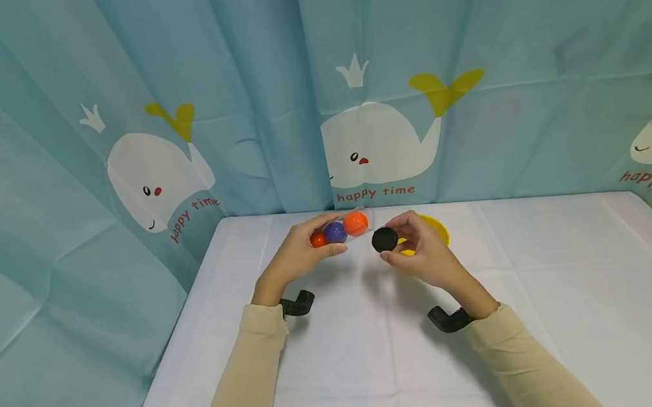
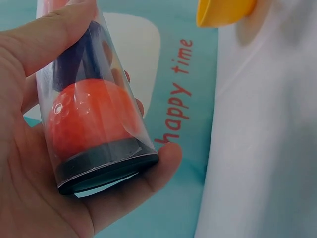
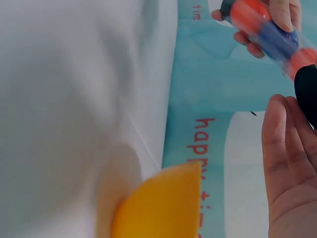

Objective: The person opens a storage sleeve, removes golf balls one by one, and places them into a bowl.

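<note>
left hand [image 1: 298,254]: fingers and thumb curled round a clear tube [image 1: 340,231], held on its side in the air over the table's far edge, left of centre.
clear tube: three balls in a row inside. From the hand outward: small orange-red ball [image 1: 318,239], purple ball [image 1: 335,232], orange ball [image 1: 355,223]. The left wrist view shows a black cap [image 2: 106,167] closing the end by the palm, an orange ball sitting against it.
tube's right end: points at the right hand; can't tell if it's open.
right hand [image 1: 423,253]: thumb and fingertips pinch a black round lid [image 1: 384,240], flat face toward the camera.
gap: lid is just beside the tube's right end, not touching.
yellow bowl [image 1: 435,229]: on the table behind the right hand, near the far edge, mostly hidden by it.
table [image 1: 543,288]: white cloth cover, creased.
sleeves: beige on both arms, black wrist mounts under each.
backdrop: teal curtain [image 1: 522,50] with white whales and "happy time" print, hanging behind and to both sides.
</note>
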`<state>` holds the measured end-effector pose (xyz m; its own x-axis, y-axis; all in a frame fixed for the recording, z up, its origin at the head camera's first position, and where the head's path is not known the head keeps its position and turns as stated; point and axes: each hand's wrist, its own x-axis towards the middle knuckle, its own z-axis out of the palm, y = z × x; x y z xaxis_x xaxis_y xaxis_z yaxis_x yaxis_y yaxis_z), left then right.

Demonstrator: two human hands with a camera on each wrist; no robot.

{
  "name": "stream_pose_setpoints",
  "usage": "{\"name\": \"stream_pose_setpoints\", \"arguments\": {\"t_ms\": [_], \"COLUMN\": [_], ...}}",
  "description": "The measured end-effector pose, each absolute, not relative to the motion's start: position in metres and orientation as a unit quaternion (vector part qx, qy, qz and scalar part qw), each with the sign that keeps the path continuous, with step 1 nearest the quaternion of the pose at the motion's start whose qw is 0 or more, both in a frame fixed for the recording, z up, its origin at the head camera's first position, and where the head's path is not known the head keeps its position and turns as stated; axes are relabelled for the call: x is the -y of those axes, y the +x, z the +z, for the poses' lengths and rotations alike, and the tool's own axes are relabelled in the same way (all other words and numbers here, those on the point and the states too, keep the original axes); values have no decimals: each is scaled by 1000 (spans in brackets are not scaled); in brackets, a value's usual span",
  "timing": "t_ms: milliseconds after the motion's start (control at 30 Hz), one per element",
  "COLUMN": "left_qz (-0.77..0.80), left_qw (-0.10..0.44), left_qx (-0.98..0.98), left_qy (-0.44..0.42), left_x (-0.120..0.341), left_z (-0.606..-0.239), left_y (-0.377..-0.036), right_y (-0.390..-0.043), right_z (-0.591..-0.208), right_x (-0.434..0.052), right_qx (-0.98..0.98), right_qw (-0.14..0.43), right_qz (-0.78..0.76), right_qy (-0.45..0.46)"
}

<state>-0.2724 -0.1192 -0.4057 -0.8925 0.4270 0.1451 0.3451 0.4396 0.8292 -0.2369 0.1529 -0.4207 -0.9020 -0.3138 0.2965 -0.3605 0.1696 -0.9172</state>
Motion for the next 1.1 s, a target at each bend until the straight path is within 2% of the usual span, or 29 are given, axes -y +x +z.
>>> {"name": "stream_pose_setpoints", "arguments": {"t_ms": [700, 1100], "left_qz": [487, 488], "left_qw": [29, 27], "left_qx": [-847, -849], "left_qy": [212, 203], "left_x": [128, 134], "left_z": [-405, -404], "left_y": [-275, -275], "right_y": [-237, -236], "right_z": [-449, -464], "right_x": [-123, -117], "right_qx": [759, 770], "right_qw": [-80, -159], "right_qz": [630, 612], "right_qy": [144, 82]}}
